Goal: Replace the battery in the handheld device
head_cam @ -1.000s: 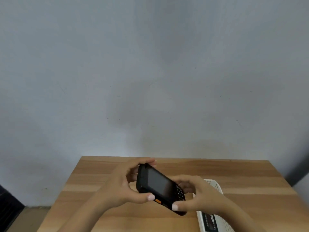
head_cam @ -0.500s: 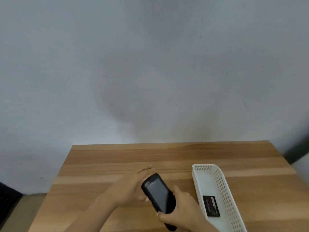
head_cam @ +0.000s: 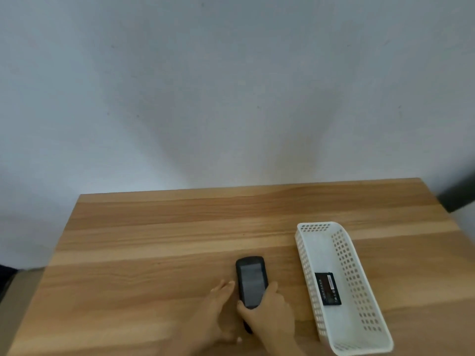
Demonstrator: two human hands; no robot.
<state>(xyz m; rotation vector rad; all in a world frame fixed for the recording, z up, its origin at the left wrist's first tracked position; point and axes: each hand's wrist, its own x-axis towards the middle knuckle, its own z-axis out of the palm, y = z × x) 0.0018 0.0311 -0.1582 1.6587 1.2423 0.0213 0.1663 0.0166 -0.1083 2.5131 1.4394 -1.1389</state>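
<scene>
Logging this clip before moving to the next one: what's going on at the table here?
A person is handling a black handheld device that lies screen up on a wooden table. The right hand covers its near end, with a finger along its right edge, and the left hand rests open beside its left edge. To the right stands a white perforated basket with a loose black battery lying flat on its floor. Whether the device's back cover has been opened cannot be seen.

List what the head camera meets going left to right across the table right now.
left hand → handheld device → right hand → white basket, with the battery lying inside it.
</scene>
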